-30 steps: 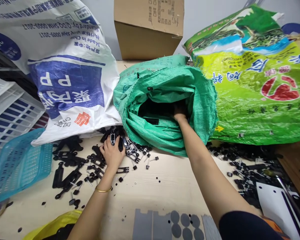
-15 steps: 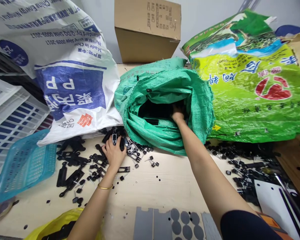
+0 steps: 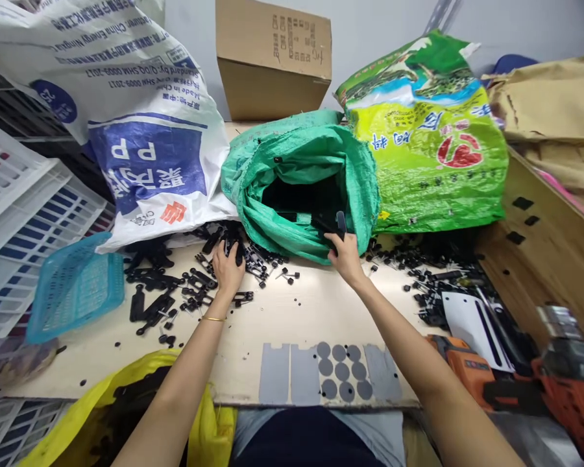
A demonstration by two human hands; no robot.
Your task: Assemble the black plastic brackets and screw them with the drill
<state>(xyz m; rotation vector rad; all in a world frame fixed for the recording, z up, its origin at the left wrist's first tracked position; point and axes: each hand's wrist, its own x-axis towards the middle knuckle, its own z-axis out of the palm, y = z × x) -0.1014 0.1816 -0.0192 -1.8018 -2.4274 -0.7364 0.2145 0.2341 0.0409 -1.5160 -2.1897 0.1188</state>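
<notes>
At the mouth of the green woven sack point(image 3: 363, 185), the right hand point(image 3: 345, 258) has withdrawn from the interior, grip closed on at least 1 black part point(image 3: 327, 224), which is now accessible. The left hand point(image 3: 228, 271) remains on loose black components point(image 3: 204, 281) across the tabletop point(image 3: 292, 321); its grip cannot be determined.

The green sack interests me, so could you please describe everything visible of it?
The green sack looks like woven plastic, its frayed rim creased around a dark mouth open toward the near side. It rests on the pale table between a white sack and a yellow-green bag. The right hand holds a dark part at the mouth's lower right.
</notes>
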